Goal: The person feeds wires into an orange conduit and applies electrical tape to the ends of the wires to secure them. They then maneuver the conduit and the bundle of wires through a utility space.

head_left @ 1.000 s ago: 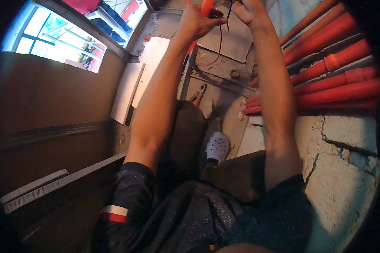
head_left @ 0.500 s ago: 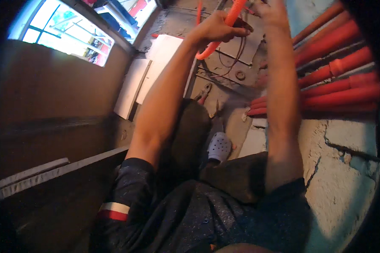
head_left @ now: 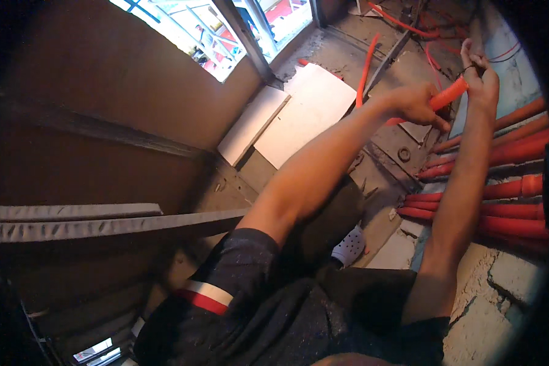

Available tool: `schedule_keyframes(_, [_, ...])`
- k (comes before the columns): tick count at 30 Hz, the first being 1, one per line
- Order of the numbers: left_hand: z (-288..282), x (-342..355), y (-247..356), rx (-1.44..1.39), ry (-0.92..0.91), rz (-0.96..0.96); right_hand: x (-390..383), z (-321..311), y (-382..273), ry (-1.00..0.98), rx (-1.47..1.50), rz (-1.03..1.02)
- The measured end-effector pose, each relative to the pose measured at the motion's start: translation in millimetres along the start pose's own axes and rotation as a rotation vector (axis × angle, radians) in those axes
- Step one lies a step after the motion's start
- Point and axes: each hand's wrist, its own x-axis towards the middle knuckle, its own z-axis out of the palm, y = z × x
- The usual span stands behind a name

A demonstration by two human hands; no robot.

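An orange corrugated conduit passes through my left hand, whose fingers are wrapped round it near one end. Right beside that end is my right hand, palm turned up and fingers curled together. A thin dark wire runs close by these fingers; whether they pinch it or the conduit's mouth is too small to tell. Part of the conduit behind my left hand is hidden by the hand and forearm. Another length of orange tube stands up left of my left wrist.
Several red pipes run along the broken wall at right. White boards lie on the floor left of my forearm, below a window opening. A small dark ring and a white clog shoe are lower down. Metal bars cross at left.
The view has swung, so the scene sits farther right and lower. My right hand, blurred at the top edge before, is now at the conduit's end. My left hand still grips the conduit.
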Motion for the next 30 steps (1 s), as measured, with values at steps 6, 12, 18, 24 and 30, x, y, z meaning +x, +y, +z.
schedule_keyframes(6, [-10,5,-8,-0.143,0.692,-0.142,-44,19,40,0.186,-0.785,0.003])
schedule_keyframes(12, [-31,10,-28,-0.076,1.111,0.022,-33,-56,43,-0.642,-1.621,0.229])
schedule_keyframes(18, [-27,4,-11,-0.016,1.190,0.032,-37,-57,49,-0.757,-1.559,0.430])
schedule_keyframes(24, [-31,8,-32,-0.079,1.219,-0.076,-48,-57,58,-0.692,-1.422,0.475])
schedule_keyframes(30, [-26,10,-32,-0.157,1.202,-0.008,-47,-45,73,-0.515,-1.264,0.404])
